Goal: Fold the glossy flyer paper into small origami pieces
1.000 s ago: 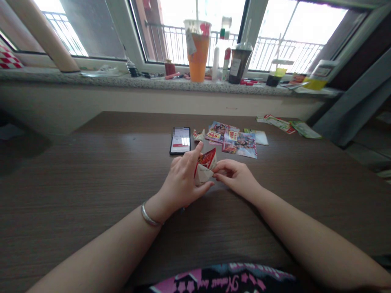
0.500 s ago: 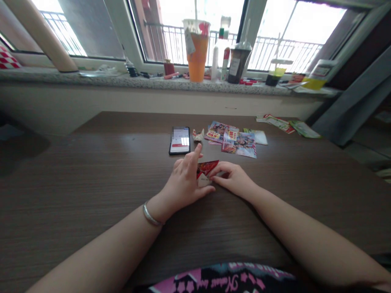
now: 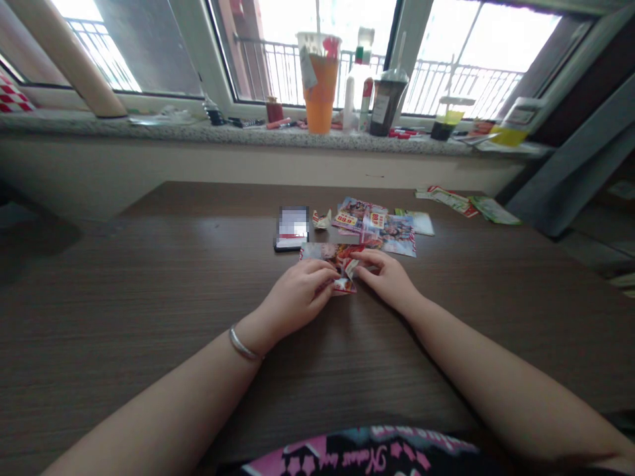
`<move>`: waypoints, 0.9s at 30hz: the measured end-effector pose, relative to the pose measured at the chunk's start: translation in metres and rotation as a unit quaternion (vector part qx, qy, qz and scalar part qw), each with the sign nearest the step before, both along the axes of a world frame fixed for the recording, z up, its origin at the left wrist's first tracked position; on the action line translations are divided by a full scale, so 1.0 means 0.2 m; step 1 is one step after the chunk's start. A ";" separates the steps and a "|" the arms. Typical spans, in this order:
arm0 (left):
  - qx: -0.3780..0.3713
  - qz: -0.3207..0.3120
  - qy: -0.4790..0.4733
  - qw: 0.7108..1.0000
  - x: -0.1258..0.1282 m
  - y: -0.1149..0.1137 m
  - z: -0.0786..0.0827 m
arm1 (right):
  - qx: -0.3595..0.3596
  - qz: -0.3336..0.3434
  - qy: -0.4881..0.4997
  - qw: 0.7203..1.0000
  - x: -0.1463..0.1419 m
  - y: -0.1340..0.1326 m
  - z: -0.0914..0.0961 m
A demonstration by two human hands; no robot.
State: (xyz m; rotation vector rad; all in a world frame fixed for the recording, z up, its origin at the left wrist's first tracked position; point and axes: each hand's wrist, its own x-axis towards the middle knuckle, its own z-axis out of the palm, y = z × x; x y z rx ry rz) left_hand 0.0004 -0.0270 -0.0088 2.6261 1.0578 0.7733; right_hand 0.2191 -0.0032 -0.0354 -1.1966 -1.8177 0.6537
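1. The table [image 3: 149,317] bears the printed leaflet [image 3: 322,250], just ahead of and between the hands, its long axis apparently running left to right.
2. The left hand [image 3: 297,291] curls over its near side; grip cannot be told.
3. The right hand [image 3: 389,281], fingertips narrow, sits nearer the small pale flap [image 3: 350,268], pinch uncertain.

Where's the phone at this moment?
In the head view, the phone lies on the table just left of centre, beyond the left hand, with a small folded paper close to its right.
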 end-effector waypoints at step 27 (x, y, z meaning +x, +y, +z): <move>0.041 0.012 0.183 0.982 0.03 -0.07 -0.01 | -0.023 -0.035 0.049 0.998 -0.04 0.02 -0.01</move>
